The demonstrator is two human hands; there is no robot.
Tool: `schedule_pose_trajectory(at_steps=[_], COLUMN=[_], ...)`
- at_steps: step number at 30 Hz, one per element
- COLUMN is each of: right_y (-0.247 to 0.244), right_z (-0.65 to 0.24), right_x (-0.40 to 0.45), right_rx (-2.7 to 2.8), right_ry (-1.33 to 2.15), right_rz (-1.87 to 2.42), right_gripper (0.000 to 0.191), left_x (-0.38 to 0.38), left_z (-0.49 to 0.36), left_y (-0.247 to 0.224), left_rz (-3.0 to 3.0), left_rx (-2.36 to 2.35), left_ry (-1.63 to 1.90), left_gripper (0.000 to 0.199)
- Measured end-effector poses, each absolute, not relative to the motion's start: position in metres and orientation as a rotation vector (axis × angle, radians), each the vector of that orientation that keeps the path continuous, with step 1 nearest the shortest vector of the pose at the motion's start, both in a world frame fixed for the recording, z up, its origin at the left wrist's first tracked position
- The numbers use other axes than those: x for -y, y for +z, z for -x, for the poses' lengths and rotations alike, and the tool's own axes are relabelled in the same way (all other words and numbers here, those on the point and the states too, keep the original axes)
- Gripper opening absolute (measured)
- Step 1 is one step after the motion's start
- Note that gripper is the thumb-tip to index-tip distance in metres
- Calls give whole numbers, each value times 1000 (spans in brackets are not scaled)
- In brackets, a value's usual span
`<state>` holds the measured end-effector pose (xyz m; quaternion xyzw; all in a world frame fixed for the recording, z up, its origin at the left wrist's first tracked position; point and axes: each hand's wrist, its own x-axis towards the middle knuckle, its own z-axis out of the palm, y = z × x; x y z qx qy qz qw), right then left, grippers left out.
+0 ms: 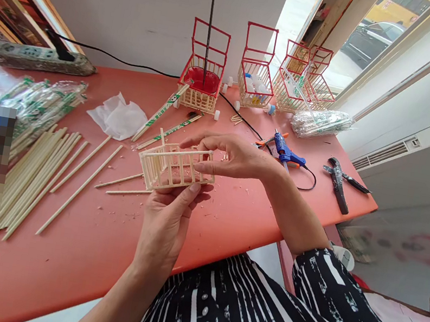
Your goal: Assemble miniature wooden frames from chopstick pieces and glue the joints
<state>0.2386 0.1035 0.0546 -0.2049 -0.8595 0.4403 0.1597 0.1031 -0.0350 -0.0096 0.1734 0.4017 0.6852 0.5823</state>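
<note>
A small open frame of pale wooden sticks (173, 169) is held up over the red table. My left hand (169, 214) grips it from below, its thumb against the lower edge. From the right, my right hand (232, 155) pinches the frame's right end, thumb inside the bars and fingers along the far side. One short stick (162, 138) juts up from the frame's back left. Two loose sticks (124, 185) lie on the table just left of the frame.
Chopsticks (30, 179) are spread at left beside wrapped packs (54, 101) and a white tissue (118, 116). Stick baskets with red rims (204, 99) stand along the wall. A blue glue gun (288, 154), its cable and black pliers (337, 184) lie at right.
</note>
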Motion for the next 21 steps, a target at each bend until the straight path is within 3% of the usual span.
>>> schedule_pose_trajectory(at_steps=[9, 17, 21], right_y=[52, 53, 54], right_z=[-237, -238, -239], right_x=[-104, -103, -104], right_rx=[2474, 2457, 2472], right_ry=[1226, 1236, 1240], right_rz=[556, 573, 554], right_gripper=[8, 29, 24], left_x=[36, 36, 36], left_z=[-104, -104, -104], left_y=[-10, -10, -11], left_rz=[-378, -367, -365], left_rx=[-942, -960, -965], left_ry=[1634, 1626, 1629], left_gripper=[25, 28, 28])
